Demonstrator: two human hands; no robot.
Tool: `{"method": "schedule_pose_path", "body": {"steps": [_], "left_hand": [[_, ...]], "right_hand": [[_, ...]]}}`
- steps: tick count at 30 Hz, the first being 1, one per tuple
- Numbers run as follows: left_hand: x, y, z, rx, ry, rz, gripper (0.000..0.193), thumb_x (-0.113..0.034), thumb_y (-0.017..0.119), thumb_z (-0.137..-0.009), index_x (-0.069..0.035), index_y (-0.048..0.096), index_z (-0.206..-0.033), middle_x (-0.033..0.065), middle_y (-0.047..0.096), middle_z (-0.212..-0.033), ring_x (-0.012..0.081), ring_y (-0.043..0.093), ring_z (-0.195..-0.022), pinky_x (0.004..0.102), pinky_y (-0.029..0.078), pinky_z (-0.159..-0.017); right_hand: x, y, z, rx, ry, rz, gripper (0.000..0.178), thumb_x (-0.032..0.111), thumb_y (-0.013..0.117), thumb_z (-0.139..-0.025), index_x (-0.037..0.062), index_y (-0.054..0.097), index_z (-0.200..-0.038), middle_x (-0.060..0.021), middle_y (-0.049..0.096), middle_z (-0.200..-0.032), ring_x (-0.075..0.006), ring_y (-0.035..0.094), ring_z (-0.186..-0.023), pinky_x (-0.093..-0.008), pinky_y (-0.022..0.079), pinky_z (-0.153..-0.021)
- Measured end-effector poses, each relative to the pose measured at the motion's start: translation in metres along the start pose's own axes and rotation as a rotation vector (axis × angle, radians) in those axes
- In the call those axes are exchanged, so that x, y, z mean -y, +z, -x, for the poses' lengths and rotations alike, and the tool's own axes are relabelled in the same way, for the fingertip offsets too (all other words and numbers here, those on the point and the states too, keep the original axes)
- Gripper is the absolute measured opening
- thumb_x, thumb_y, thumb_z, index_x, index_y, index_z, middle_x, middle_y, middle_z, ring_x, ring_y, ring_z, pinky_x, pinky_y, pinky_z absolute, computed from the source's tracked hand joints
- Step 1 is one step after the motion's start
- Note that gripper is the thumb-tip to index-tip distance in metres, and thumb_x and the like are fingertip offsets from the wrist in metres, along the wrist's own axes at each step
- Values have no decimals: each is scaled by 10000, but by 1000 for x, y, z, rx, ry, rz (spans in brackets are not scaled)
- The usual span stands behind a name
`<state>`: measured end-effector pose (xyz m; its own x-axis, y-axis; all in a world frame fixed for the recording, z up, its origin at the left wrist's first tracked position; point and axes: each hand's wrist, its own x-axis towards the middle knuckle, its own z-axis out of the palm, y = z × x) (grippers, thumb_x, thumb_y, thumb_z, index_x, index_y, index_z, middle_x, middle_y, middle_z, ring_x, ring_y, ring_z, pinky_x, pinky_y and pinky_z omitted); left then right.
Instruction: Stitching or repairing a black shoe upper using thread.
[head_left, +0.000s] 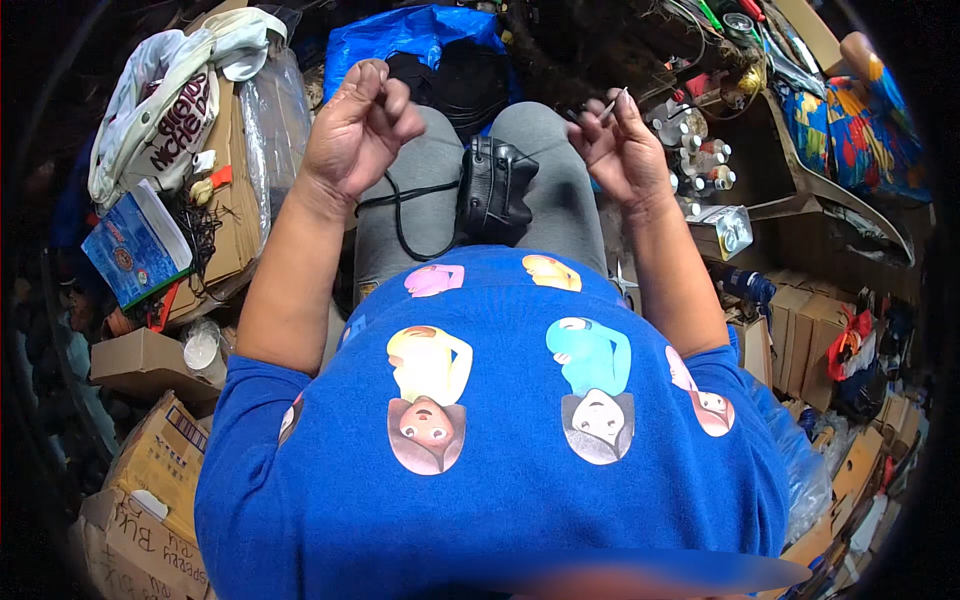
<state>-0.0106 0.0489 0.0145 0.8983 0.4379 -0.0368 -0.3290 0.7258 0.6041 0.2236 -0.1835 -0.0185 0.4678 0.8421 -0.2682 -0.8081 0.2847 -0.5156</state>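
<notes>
On my lap, between the grey-clad thighs, rests a small black leather piece (492, 190) with stitching and small eyelets along its edge. A black cord (402, 225) loops from it over the left thigh. My left hand (362, 135) is raised above the left knee, thumb and forefinger pressed together and the other fingers curled; what they pinch, if anything, is too small to make out. Above the right knee, my right hand (622, 150) grips a thin, pale, pointed stick-like thing (612, 104) between thumb and fingers. Both hands are apart from the leather piece.
At left lie flattened cardboard (236, 190), a white cloth bag (165, 110) and a blue booklet (138, 245). A blue plastic bag (375, 45) with black material sits beyond my knees. Several small white-capped bottles (700, 160) stand at right, with cardboard boxes (800, 320) nearer.
</notes>
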Motion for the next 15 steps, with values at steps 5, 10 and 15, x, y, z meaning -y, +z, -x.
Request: {"method": "schedule_pose_path", "body": {"steps": [5,10,15], "left_hand": [[14,-7,0,-103,-185,-626,163,-260,546,-933,-129,539,-1031,-17,411,-610,79,350,-476,243,324,-512],[56,10,-37,366,-95,-1688,494,-274,625,-858,-137,501,-1316,109,668,-1043,208,632,-862,353,483,-761],[59,31,-45,543,-466,-1685,342,-197,714,-768,-75,618,-1073,139,676,-910,271,647,-848,378,483,-745]], "right_hand": [[10,-7,4,-30,-9,429,123,234,564,-930,132,541,-996,39,420,-660,-78,401,-592,-250,381,-595],[-4,0,2,130,-49,1179,209,195,586,-883,56,641,-1030,-21,621,-919,-132,555,-878,-282,449,-777],[-16,17,11,218,2,1654,231,63,620,-815,74,688,-1036,-138,648,-941,-235,621,-916,-316,478,-811]]}}
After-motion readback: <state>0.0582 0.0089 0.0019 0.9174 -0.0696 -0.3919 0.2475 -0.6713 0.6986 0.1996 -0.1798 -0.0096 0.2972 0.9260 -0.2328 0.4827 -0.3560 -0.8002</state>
